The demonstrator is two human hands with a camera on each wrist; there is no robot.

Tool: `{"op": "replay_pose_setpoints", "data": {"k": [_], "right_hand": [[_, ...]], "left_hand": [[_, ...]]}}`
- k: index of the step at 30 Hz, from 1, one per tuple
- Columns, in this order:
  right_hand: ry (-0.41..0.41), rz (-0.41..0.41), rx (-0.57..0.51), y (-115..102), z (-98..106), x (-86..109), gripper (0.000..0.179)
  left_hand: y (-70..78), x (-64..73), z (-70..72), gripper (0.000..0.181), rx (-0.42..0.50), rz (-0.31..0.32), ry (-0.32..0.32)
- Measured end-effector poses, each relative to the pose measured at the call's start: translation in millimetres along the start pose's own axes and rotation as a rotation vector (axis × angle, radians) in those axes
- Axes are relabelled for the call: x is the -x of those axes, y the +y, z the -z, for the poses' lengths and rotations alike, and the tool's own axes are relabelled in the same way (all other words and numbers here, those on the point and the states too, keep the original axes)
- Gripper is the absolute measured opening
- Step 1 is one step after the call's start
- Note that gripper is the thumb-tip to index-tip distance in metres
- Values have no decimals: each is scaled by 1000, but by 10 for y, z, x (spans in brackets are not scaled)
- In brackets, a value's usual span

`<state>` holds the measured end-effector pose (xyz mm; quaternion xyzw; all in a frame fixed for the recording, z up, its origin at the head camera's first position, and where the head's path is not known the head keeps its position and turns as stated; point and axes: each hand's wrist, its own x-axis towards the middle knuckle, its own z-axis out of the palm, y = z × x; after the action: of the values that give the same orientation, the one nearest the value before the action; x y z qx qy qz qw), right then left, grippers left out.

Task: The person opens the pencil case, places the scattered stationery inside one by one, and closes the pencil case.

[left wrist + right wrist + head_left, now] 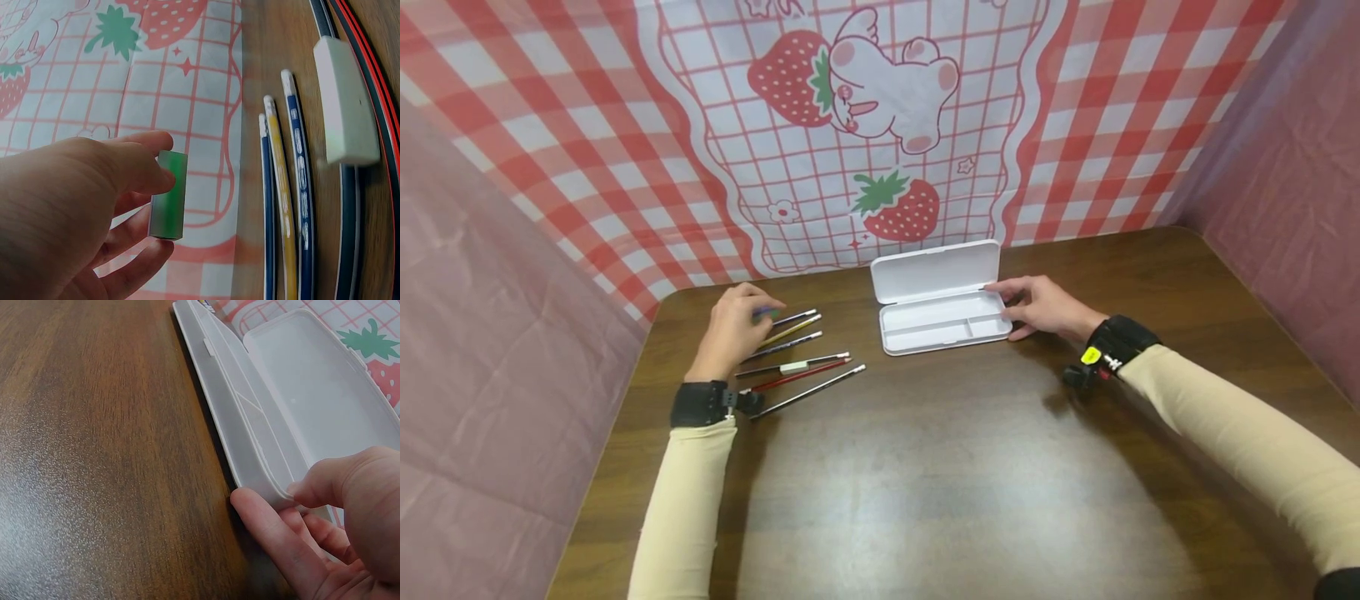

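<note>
A small green block [170, 197], with a bluish end in the head view, is pinched between the thumb and fingers of my left hand [737, 327]. That hand is over the far left of the table, by the upper ends of several pencils [793, 342]. A white plastic pencil case [925, 340] lies with its lid [936, 273] raised toward the back. Its long and short compartments have nothing in them. My right hand [1047, 307] grips the case's right end, thumb [306, 489] on the rim and fingers against the outside wall.
A white eraser [793, 367] lies across a dark pencil among the others. Nearer to me are a red pencil [797, 375] and a black one [812, 390]. Behind the wooden table [925, 467] hangs a red checked cloth [1097, 125]; pink cloths flank both sides.
</note>
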<state>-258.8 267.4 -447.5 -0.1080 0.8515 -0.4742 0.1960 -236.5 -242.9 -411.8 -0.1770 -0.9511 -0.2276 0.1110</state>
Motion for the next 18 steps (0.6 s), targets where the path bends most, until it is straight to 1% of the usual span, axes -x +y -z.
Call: {"op": "replay_pose_setpoints", "data": {"k": [4, 8, 10, 11, 17, 18], "right_hand": [[-1, -3, -8, 0, -10, 2, 60], [0, -3, -14, -6, -12, 7, 59], [1, -1, -15, -5, -9, 9, 59], [0, -1, -15, -5, -6, 11, 59], [2, 4, -25, -12, -7, 13, 59], [3, 5, -26, -12, -11, 11, 59]], "left_hand": [[43, -29, -41, 32, -2, -4, -18], [94, -53, -93, 31, 18, -37, -8], [132, -63, -115, 29, 43, -55, 0], [32, -97, -199, 28, 77, -81, 16], [141, -145, -260, 28, 121, -165, 32], [278, -124, -195, 29, 105, -157, 19]]}}
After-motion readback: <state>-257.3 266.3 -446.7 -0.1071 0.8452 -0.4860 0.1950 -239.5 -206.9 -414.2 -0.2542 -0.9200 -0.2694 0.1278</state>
